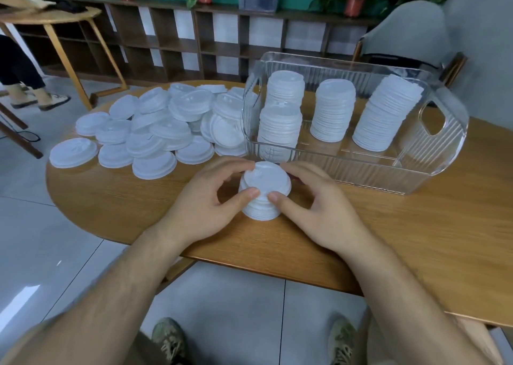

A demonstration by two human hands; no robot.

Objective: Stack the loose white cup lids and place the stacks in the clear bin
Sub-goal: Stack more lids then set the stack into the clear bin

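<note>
Beyond and to the left of the left hand, a wide heap of loose lids lies on the table. Several dozen overlap there and none are gathered yet, so most of the stacking appears to be left. The left hand curls round the left side of a short stack, thumb on the near edge and fingers wrapped to the far edge. The stack stands on the table between the two hands, only a few lids high. The right hand mirrors this on the stack's right side, thumb beside the left thumb, so both hands hold the stack closely. They seem to be squaring or pressing it. Just past the right hand and running off to its right, the clear bin holds four finished stacks. Two stand one behind the other at its left end and two further right, with bare floor at its near right. The task looks under halfway done. This stack is much shorter than those in the bin and likely needs more lids first.
</note>
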